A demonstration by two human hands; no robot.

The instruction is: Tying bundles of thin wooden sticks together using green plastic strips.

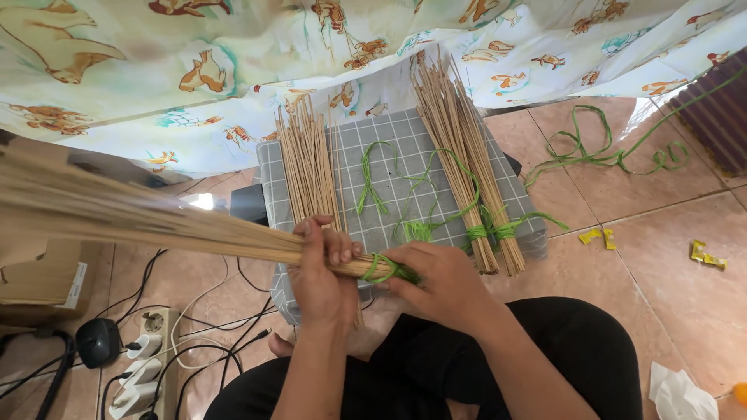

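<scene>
My left hand [320,272] grips a thick bundle of thin bamboo sticks [132,218] that fans out to the left. My right hand [440,281] closes on the bundle's end, where a green raffia string [387,268] is wrapped around it. Both hands rest above the front edge of a grey checked cushion [405,132]. On the cushion lie a loose pile of sticks [307,167] at the left and a tied stick bundle [459,163] at the right, bound with green string. Loose green strings [381,183] lie between them.
A printed cloth [233,62] hangs at the back. More green string [607,152] trails on the tiled floor at right, with yellow scraps [704,255] and crumpled tissue [681,393]. A power strip with plugs and cables [144,365] lies at lower left, beside a cardboard box [39,272].
</scene>
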